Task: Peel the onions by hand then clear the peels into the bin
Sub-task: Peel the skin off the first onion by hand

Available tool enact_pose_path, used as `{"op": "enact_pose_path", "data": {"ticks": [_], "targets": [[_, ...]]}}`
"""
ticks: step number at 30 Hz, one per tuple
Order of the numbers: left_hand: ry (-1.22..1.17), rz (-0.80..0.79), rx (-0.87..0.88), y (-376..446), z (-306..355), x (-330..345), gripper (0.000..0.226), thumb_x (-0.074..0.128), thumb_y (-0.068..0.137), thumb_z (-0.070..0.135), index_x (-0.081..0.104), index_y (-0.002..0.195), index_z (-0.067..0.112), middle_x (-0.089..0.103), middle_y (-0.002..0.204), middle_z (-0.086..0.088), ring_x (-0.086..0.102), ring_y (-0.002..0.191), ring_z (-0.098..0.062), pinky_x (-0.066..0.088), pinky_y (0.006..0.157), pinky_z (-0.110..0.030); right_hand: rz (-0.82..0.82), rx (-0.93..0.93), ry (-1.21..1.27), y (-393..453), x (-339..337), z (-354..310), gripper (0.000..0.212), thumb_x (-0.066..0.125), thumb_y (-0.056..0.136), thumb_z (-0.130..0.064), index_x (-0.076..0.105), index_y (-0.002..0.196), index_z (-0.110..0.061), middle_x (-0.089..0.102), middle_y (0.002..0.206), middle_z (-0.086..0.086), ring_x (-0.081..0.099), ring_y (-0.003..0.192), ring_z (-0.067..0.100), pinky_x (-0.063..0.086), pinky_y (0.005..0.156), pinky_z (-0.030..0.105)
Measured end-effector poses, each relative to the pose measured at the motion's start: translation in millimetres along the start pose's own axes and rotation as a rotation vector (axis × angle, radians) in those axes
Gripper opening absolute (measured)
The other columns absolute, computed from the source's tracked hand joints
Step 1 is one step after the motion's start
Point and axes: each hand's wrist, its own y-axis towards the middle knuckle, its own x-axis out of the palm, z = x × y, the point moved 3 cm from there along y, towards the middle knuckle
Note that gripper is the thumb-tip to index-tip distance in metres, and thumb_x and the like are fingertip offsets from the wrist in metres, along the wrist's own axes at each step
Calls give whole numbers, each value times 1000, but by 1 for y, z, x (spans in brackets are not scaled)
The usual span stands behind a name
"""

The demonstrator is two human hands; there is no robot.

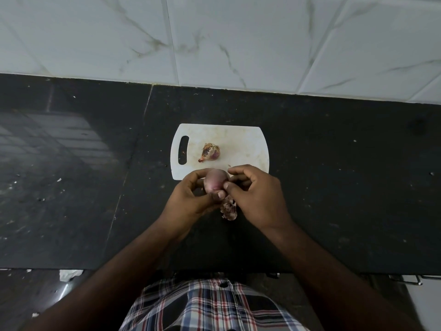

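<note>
- Peeling was the step in hand: the left hand (191,194) cradled a mostly bared pink onion (215,181), its fingers curled round it, while the right hand (254,189) pinched at the onion's right side with thumb and fingertips.
- Both hands met on that onion, held just above the near edge of the white cutting board (248,144).
- Doing it well probably meant keeping the left grip steady and drawing the skin away in 1 strip, not in crumbs.
- A clump of loose peel (229,207) showed just below the hands, over the dark counter (334,187); whether it hung from the onion or lay on the counter could not be told.
- 1 unpeeled onion (210,152) waited on the board, near the handle slot.
- No bin was in view, so clearing likely meant carrying the peels off.
- Small flecks dotted the counter; nothing blocked the hands.
</note>
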Motion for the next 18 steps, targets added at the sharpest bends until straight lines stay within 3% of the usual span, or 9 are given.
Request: {"op": "enact_pose_path", "data": {"ticks": [5, 10, 14, 18], "targets": [[262, 28, 140, -3, 4, 1, 61, 85, 72, 5, 63, 128, 16, 71, 118, 3, 71, 105, -12, 58, 82, -23, 96, 56, 54, -4, 6, 0, 21, 73, 84, -10, 75, 102, -19, 73, 89, -11, 68, 82, 0, 59, 75, 22], [370, 8, 179, 0, 10, 1, 59, 83, 76, 5, 62, 130, 16, 68, 120, 2, 70, 107, -14, 57, 85, -23, 83, 14, 131, -6, 10, -4, 21, 63, 86, -2, 68, 98, -19, 69, 85, -6, 68, 71, 3, 59, 65, 26], [243, -45, 121, -3, 10, 2, 55, 82, 74, 6, 64, 126, 13, 71, 116, -5, 72, 103, -15, 57, 80, -22, 65, 89, 215, 5, 6, 5, 21, 60, 87, -4, 68, 96, -22, 68, 86, -6, 66, 75, 7, 57, 69, 30], [-58, -85, -3, -3, -1, -6, 58, 76, 74, 3, 61, 130, 5, 66, 126, -20, 70, 110, -30, 59, 86, -35, -24, 130, 158, 13, -7, 21, 23, 60, 93, -7, 73, 106, -21, 71, 95, -7, 67, 83, 0, 54, 67, 16]]}}
